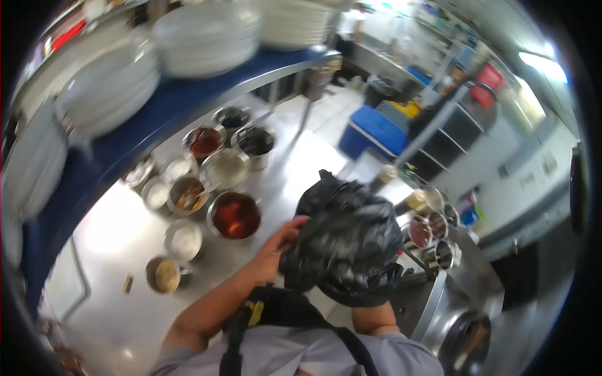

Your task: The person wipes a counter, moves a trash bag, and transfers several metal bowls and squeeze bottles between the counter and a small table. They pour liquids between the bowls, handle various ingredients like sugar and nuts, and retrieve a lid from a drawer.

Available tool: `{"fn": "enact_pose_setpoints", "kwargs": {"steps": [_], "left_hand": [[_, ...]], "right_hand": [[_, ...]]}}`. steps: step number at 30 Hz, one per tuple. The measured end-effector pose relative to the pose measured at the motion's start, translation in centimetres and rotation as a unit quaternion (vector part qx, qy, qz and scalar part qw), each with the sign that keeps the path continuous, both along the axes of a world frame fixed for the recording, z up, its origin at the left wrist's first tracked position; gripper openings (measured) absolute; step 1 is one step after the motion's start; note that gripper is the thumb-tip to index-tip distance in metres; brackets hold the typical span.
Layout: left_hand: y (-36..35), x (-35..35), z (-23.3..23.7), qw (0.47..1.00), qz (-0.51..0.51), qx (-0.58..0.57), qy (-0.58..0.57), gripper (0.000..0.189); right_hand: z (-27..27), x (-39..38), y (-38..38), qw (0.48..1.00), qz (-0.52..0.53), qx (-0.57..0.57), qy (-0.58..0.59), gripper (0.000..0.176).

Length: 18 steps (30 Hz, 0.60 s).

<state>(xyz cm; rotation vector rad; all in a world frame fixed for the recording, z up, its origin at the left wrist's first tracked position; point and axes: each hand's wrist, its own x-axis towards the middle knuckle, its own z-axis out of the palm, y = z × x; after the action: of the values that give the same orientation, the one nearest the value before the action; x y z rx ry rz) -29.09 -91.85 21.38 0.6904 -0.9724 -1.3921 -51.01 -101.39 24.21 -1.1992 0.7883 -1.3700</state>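
Note:
A crumpled, shiny black plastic bag (pixel 348 235) hangs in front of my chest, bulging and slightly blurred. My left hand (pixel 282 244) is against the bag's left side, its fingers bent at the plastic; part of them is hidden behind it. From the lower right my other forearm reaches up under the bag, and the right hand is covered by the black plastic. To the left of the bag stands a metal pot of red liquid (pixel 234 215) on the steel counter (pixel 232 276).
More pots and bowls of food stand on the counter at left, below a blue shelf (pixel 169 94) with stacked white plates (pixel 207 37). A blue cooler (pixel 374 131) is on the floor ahead. Metal containers (pixel 429 229) and a large pan (pixel 464 344) are at right.

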Motion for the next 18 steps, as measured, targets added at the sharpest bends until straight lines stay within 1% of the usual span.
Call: {"fn": "enact_pose_setpoints", "kwargs": {"steps": [2, 3, 4, 5, 6, 7, 8, 9, 10, 11, 12, 13, 15, 16, 17, 18], "left_hand": [[-1.9, -1.2, -1.4, 0.997, 0.062, -0.039, -0.037, 0.100], [-2.0, -2.4, -0.4, 0.985, 0.057, -0.071, -0.146, 0.121], [-2.4, -4.5, 0.0, 0.960, 0.067, -0.107, -0.249, 0.123], [-2.7, -7.3, 0.2, 0.924, 0.081, -0.142, -0.347, 0.125], [-3.1, -9.7, 0.3, 0.876, 0.098, -0.177, -0.438, 0.127], [-3.9, -11.1, 0.6, 0.897, 0.120, -0.152, -0.398, 0.121], [-4.7, -12.5, 0.8, 0.915, 0.142, -0.129, -0.354, 0.115], [-5.7, -13.3, 2.6, 0.931, 0.183, -0.065, -0.308, 0.103], [-7.4, -12.7, 2.9, 0.940, 0.196, -0.046, -0.277, 0.091], [-9.1, -12.2, 3.3, 0.946, 0.211, -0.028, -0.245, 0.080], [-10.7, -10.1, 2.2, 0.952, 0.195, -0.052, -0.230, 0.068], [-10.9, -10.1, 1.7, 0.958, 0.202, -0.039, -0.202, 0.065], [-10.4, -10.1, 0.2, 0.966, 0.216, -0.015, -0.141, 0.059], [-10.8, -9.3, -1.8, 0.931, 0.285, -0.033, -0.225, 0.058], [-11.4, -7.8, -4.8, 0.883, 0.353, -0.048, -0.307, 0.057], [-11.4, -6.1, -6.5, 0.821, 0.416, -0.060, -0.386, 0.056]], "right_hand": [[0.2, -4.1, -1.4, 0.997, -0.066, 0.010, -0.028, 0.042], [0.2, -5.9, -2.0, 0.995, -0.096, 0.014, -0.038, 0.041], [-0.2, -7.3, -2.2, 0.991, -0.125, 0.018, -0.042, 0.040], [-0.8, -8.2, -3.0, 0.988, -0.150, 0.020, -0.040, 0.039], [-1.6, -8.4, -4.1, 0.984, -0.174, 0.016, -0.024, 0.038], [-3.4, -7.6, -5.7, 0.979, -0.201, 0.002, 0.032, 0.038], [-4.9, -6.2, -7.0, 0.975, -0.200, -0.025, 0.090, 0.037], [-5.2, -5.1, -7.2, 0.974, -0.173, -0.058, 0.133, 0.036], [-2.4, -4.3, -5.0, 0.987, -0.067, -0.092, 0.116, 0.036], [0.4, -3.5, -2.9, 0.988, 0.043, -0.115, 0.096, 0.037], [-0.8, -3.6, -2.4, 0.982, 0.188, -0.030, 0.010, 0.042], [-1.4, -3.8, -2.9, 0.967, 0.249, 0.000, 0.047, 0.042], [-3.2, -3.5, -3.9, 0.944, 0.326, 0.047, 0.016, 0.041], [-4.3, -2.9, -4.9, 0.928, 0.368, 0.063, 0.006, 0.041], [-6.6, -1.8, -5.9, 0.934, 0.340, 0.038, 0.108, 0.042], [-5.1, -1.3, -5.5, 0.937, 0.328, 0.027, 0.115, 0.046]]}}
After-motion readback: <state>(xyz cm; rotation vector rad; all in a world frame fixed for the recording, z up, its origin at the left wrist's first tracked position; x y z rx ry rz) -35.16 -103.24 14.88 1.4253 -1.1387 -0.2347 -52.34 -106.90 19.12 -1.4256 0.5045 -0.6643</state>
